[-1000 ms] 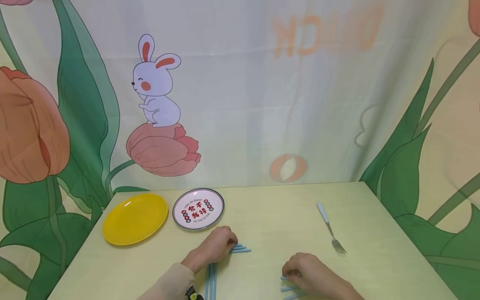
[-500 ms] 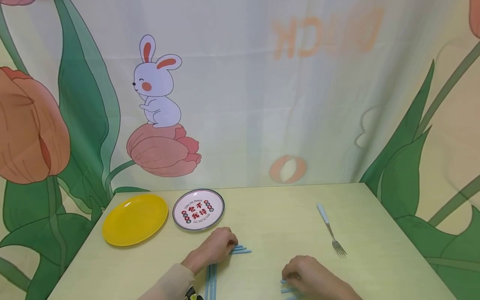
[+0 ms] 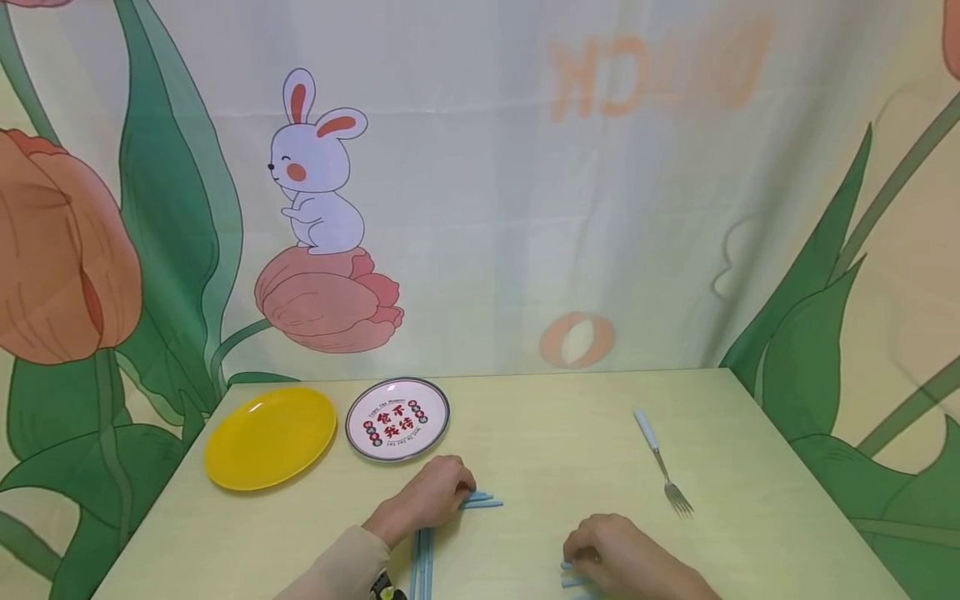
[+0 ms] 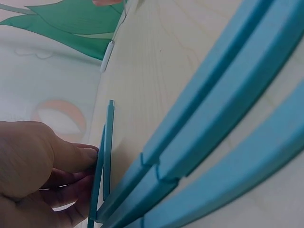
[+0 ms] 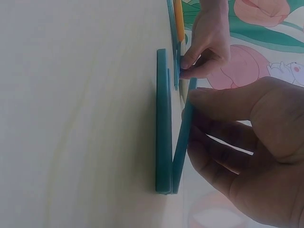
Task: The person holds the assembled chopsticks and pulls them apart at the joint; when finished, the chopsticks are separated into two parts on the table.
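My left hand [image 3: 431, 493] is left of the table's middle, below the small white plate. It pinches a light blue chopstick [image 4: 98, 178] between thumb and fingers. Other blue chopsticks [image 3: 483, 503] lie beside it, pointing right. More chopsticks [image 3: 423, 562] run towards me below that wrist and look large in the left wrist view. At the near right, my right hand [image 3: 626, 554] holds another blue chopstick [image 5: 184, 142] by thumb and fingertips, tilted off the table. Beside that one lie further chopsticks [image 5: 163, 123]; the hand partly covers them in the head view.
A yellow plate [image 3: 270, 439] and a white plate [image 3: 397, 419] with red lettering stand at the back left. A fork [image 3: 663, 462] with a pale handle lies at the right. Behind the table [image 3: 540, 433] hangs a printed curtain [image 3: 465, 208] with a rabbit and tulips.
My right hand has shifted slightly towards me, and its far chopstick now lies closer to the others. My left hand stays in nearly the same place.
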`<action>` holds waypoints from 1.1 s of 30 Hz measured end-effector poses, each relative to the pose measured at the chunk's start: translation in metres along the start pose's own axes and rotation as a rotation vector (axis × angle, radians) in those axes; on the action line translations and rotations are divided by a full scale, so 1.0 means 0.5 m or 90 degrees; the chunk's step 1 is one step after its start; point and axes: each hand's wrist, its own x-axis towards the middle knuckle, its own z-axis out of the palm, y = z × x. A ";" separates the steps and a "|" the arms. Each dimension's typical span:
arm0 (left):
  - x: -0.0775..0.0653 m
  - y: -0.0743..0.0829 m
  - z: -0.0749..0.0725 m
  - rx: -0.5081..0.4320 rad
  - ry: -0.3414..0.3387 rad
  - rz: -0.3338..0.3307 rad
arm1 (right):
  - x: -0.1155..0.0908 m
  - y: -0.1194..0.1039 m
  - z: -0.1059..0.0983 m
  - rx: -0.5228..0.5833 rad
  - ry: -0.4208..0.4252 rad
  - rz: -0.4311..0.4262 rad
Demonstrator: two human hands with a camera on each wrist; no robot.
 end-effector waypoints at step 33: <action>-0.076 0.001 -0.028 -0.069 0.074 -0.076 | 0.008 -0.002 0.008 -0.009 -0.010 -0.007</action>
